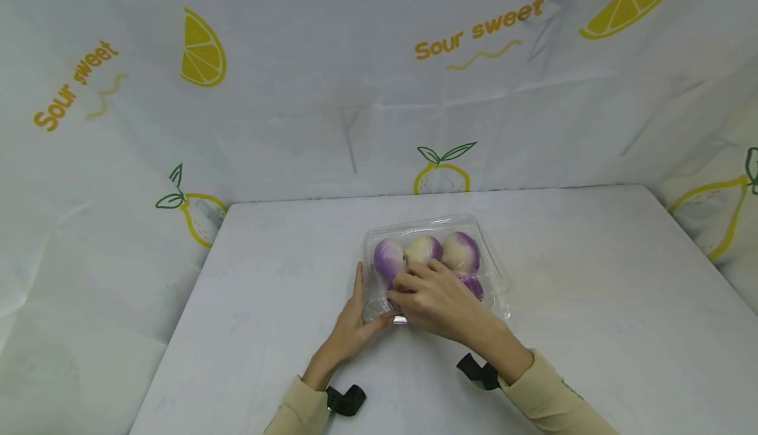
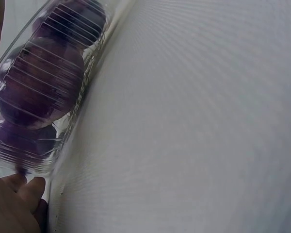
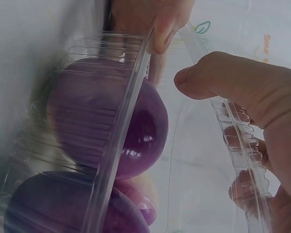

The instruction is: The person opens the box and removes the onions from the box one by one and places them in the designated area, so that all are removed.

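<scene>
A clear plastic clamshell box [image 1: 408,230] lies on the table, holding several glossy purple-and-white turnips [image 1: 460,253]. Along its left side my left hand [image 1: 351,331] holds the box, fingers on the side wall and thumb at the near corner. My right hand [image 1: 435,300] reaches over the near part of the box and grips the lid [image 3: 242,160], thumb on one face and fingers behind the ridged edge. In the right wrist view, a gap separates the lid from the rim of the base [image 3: 117,160]. The left wrist view shows turnips [image 2: 43,82] through the ribbed near wall.
The white-covered table [image 1: 260,290] meets a white cloth backdrop [image 1: 308,60] at the back and sides, printed with lemons and yellow words. Black wrist devices [image 1: 349,401] are strapped on both wrists, close over the table in front of the box.
</scene>
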`<state>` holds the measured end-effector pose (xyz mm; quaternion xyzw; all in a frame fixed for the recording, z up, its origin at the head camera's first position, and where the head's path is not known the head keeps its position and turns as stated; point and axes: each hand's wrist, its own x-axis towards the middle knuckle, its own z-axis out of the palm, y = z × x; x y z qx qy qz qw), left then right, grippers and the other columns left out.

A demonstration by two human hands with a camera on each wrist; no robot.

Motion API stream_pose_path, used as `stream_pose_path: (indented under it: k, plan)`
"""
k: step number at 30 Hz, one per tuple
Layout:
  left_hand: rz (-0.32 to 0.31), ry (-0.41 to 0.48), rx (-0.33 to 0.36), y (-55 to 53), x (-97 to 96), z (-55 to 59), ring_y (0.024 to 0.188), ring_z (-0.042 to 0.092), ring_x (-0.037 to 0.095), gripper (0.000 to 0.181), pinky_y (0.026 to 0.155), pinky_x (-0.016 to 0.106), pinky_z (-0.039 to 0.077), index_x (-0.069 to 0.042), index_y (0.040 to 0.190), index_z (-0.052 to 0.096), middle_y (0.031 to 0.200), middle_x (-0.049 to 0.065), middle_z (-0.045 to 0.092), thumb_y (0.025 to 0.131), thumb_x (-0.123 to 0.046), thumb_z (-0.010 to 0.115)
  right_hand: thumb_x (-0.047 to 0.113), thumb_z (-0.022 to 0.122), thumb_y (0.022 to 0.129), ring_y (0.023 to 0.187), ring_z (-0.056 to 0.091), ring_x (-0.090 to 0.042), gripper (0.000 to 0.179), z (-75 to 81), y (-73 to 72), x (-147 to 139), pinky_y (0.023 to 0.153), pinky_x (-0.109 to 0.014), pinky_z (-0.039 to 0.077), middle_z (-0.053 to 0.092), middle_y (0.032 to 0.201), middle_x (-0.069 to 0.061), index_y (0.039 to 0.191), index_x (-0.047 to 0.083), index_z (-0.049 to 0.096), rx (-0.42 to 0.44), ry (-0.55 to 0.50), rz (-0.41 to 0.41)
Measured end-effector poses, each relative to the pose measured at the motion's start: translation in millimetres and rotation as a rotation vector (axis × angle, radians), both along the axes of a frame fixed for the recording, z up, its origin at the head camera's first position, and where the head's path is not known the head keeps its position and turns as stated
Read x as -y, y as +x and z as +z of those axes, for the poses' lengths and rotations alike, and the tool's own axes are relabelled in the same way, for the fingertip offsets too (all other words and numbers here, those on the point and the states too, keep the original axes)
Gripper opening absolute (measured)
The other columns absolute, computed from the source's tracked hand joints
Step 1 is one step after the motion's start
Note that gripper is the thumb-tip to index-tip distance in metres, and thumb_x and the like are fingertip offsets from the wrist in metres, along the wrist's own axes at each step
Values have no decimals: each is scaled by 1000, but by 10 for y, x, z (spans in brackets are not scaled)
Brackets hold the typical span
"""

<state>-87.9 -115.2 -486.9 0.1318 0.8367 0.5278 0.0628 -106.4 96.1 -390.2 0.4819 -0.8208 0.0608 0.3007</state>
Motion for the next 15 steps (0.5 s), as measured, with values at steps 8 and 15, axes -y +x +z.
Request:
stream_pose_path:
  k: [8, 15]
  plan:
    - [-14, 24, 8, 0, 1, -8, 156, 12, 50, 113, 121, 74, 17, -6, 163, -13, 171, 26, 0, 92, -42, 68, 22, 91, 72, 88, 62, -12, 23, -23, -19, 6, 73, -29, 51, 68, 89, 11, 92, 24, 81, -9, -20, 15]
    - [-9, 21, 13, 6, 3, -22, 157, 10, 48, 109, 123, 72, 15, -10, 164, -13, 172, 24, -2, 93, -40, 64, 23, 93, 70, 89, 62, -11, 24, -22, -31, 9, 72, -28, 52, 69, 89, 11, 92, 24, 81, -5, -15, 23]
